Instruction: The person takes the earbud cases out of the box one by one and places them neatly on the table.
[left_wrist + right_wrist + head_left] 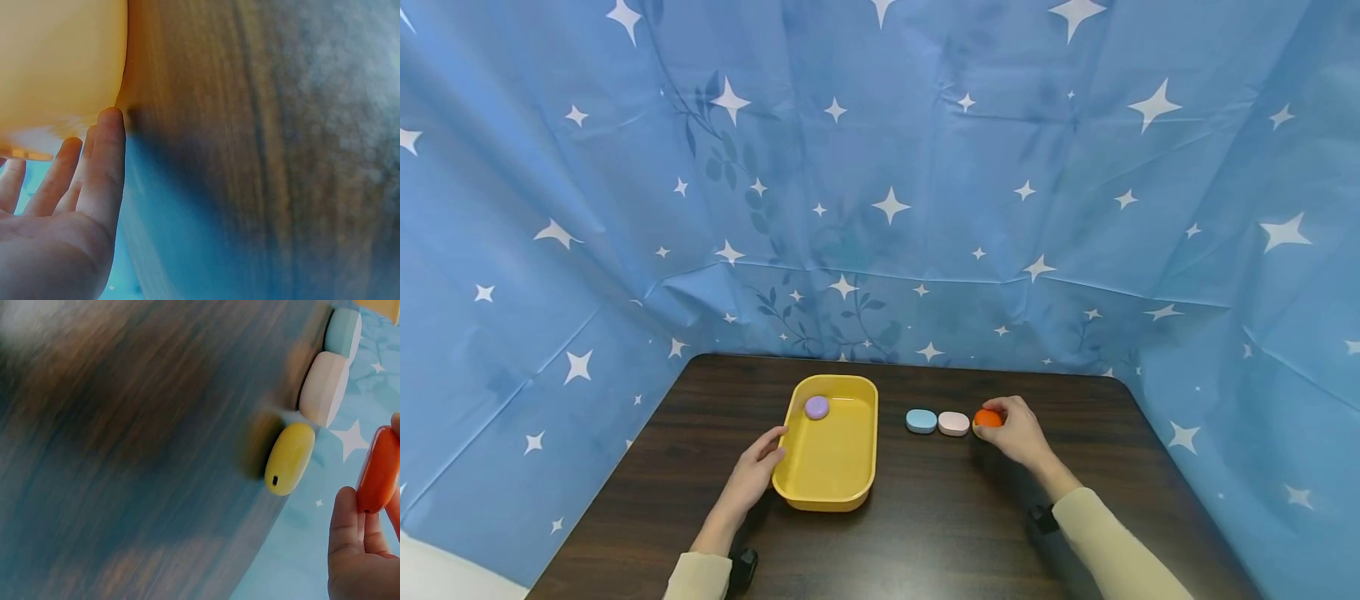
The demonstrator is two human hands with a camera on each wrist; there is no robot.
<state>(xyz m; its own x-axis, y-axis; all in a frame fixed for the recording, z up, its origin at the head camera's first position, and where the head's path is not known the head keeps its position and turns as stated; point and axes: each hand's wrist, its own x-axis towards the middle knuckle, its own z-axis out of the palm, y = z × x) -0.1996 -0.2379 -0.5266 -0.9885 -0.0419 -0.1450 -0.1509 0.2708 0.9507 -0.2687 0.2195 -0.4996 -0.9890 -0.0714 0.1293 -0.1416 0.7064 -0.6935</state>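
My left hand [751,477] is at the left side of a yellow tray [829,467]. Its fingertips touch the outer wall, the fingers nearly straight in the left wrist view. A small purple disc [816,407] lies inside the tray near the back left. Right of the tray, my right hand [1021,431] pinches an orange rounded disc [379,470] between thumb and fingers, raised above the table. Under it a yellow rounded disc [290,459] with a small dark slot rests on the tabletop, mostly covered in the head view.
A light blue oval block [921,421] and a pale pink oval block [953,423] stand side by side between tray and right hand. The dark wooden table [925,533] ends at a blue star-patterned curtain [887,250] behind and on both sides.
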